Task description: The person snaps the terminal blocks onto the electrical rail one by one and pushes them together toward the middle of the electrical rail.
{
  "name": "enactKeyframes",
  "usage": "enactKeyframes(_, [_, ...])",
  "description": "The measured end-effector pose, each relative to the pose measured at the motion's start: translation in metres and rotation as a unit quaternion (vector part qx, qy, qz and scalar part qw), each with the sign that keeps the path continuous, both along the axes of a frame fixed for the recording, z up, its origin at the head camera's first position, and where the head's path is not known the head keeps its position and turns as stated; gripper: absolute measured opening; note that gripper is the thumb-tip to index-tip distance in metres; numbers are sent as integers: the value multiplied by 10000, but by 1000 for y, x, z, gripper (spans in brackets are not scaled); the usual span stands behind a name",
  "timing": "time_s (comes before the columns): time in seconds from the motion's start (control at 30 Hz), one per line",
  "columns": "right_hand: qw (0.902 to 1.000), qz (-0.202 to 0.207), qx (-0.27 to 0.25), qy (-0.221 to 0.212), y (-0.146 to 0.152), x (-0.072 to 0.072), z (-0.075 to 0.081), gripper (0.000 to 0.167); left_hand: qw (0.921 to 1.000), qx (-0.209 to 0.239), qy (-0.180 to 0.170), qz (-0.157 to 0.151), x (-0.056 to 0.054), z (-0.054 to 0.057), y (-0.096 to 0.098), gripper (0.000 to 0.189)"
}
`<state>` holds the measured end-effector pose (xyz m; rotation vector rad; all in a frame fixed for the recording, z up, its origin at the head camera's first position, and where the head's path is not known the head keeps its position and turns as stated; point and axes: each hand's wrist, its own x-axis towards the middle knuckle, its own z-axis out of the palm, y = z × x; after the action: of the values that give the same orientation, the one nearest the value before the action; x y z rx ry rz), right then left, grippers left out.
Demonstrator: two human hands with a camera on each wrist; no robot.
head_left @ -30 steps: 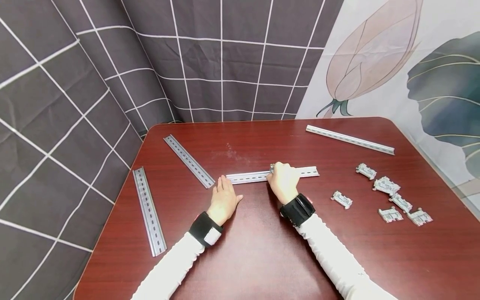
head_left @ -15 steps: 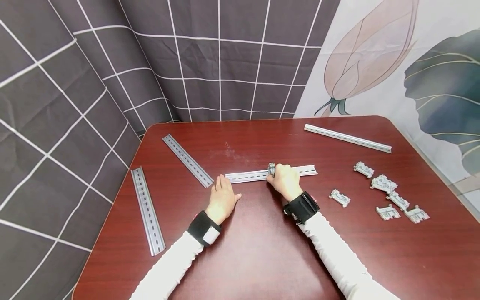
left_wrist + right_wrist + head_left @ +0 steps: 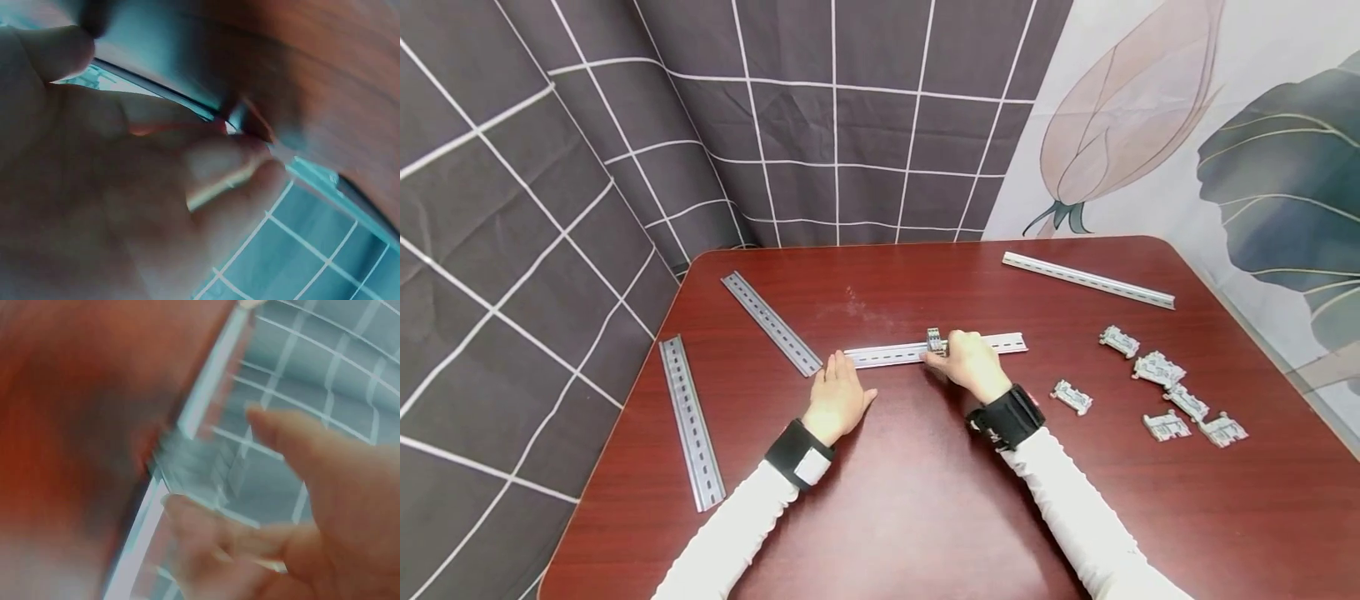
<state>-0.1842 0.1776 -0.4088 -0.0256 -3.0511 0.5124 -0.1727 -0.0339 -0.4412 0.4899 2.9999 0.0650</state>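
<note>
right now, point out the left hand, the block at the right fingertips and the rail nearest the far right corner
Left hand (image 3: 836, 402), head view: back of the hand
Block (image 3: 934, 339), head view: visible middle
Far-right rail (image 3: 1088, 281), head view: midway along its length

A rail (image 3: 883, 357) lay across the middle of the tabletop (image 3: 887, 517), bearing an upright block (image 3: 933, 340). The hands (image 3: 835, 402) (image 3: 976, 367) were at it, left at its left end, right just right of the block. Two rails (image 3: 771, 322) (image 3: 692, 423) lay left, another (image 3: 1088, 281) behind right. Six loose blocks (image 3: 1159, 369) lay farther right.
</note>
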Motion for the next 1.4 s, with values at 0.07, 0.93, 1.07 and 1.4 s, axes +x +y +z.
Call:
enactKeyframes(0.07, [9993, 269, 148, -229, 13, 4, 5, 49, 9998, -32, -167, -35, 0, 2, -2, 76])
enactKeyframes(0.93, [9706, 1058, 1089, -1867, 68, -22, -8, 91, 9912, -234, -1267, -317, -36, 24, 33, 89])
enactKeyframes(1.07, [9666, 1067, 1048, -2080, 67, -32, -4, 91, 9865, -551, -1501, -356, -54, 33, 35, 90])
enactKeyframes(1.4, [9564, 1093, 843, -2575, 70, -77, 4, 90, 9829, -542, -1712, -418, -121, 11, 32, 97])
